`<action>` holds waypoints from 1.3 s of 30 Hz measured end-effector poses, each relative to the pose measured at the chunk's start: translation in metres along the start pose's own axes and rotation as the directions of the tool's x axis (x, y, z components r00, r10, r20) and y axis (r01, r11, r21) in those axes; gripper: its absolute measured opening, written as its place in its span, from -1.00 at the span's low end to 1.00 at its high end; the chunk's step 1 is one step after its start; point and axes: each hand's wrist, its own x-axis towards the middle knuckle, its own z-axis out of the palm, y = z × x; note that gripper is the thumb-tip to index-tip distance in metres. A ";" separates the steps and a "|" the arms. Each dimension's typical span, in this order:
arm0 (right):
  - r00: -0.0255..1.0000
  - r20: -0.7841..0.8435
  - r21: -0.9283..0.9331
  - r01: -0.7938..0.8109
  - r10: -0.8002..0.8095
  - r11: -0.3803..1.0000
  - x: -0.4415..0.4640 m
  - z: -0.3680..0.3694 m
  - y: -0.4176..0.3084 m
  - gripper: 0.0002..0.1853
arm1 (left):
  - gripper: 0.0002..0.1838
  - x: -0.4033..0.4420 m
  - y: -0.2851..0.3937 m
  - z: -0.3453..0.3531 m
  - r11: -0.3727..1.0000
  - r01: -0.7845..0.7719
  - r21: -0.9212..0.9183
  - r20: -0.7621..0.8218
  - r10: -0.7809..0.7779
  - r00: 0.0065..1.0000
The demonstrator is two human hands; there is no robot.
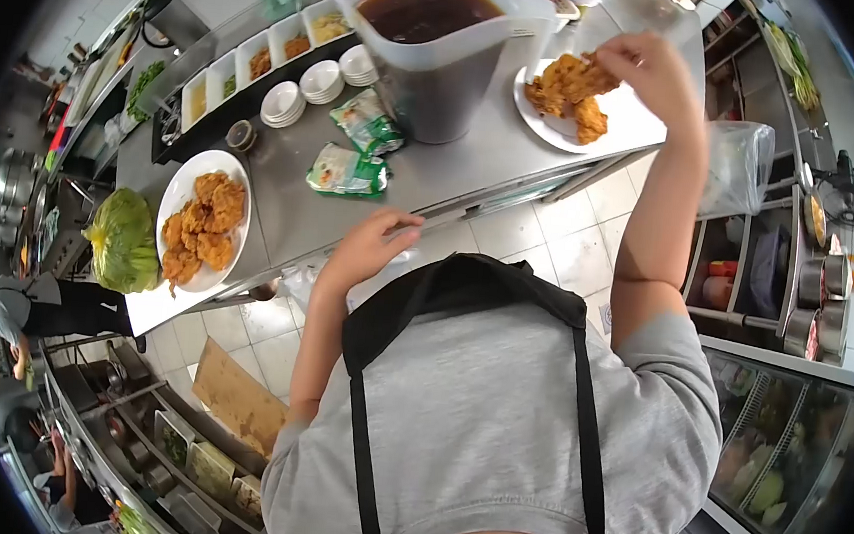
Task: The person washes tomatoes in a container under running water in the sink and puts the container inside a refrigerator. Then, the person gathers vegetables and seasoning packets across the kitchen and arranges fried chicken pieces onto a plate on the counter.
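My right hand (647, 72) reaches over the far right of the counter, its fingers closed on the edge of a fried chicken piece (574, 83). That piece is above a round white plate (531, 123), where a smaller piece of fried chicken (590, 120) lies. My left hand (371, 245) hovers by the counter's front edge with its fingers loosely apart, holding nothing. Nearest to it are two green-and-white packets (348, 171). Between the hands and farther back stands a large translucent pitcher (428, 76) of dark brown liquid.
An oval white plate (241, 174) of fried chicken sits at left beside a wrapped cabbage (120, 238). Behind are stacked small white dishes (282, 102) and a black rack (250, 90) of ingredient tubs. A co-worker (43, 302) stands at far left. A plastic bag (736, 169) hangs at right.
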 end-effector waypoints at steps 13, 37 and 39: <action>0.864 -0.492 -0.219 -0.007 -0.104 0.976 -0.085 0.123 0.144 -0.74 | -0.69 0.186 0.022 0.166 0.854 0.117 -0.507 -0.117 -0.203 0.972; 0.781 0.451 0.709 -0.608 0.432 0.358 -0.030 0.036 0.302 -0.70 | -0.36 0.256 0.046 0.182 0.641 0.036 -0.767 -0.299 -0.406 0.864; 0.784 0.420 0.725 -0.593 0.457 0.350 -0.029 0.018 0.324 -0.72 | -0.38 0.282 0.060 0.195 0.654 0.065 -0.754 -0.264 -0.393 0.881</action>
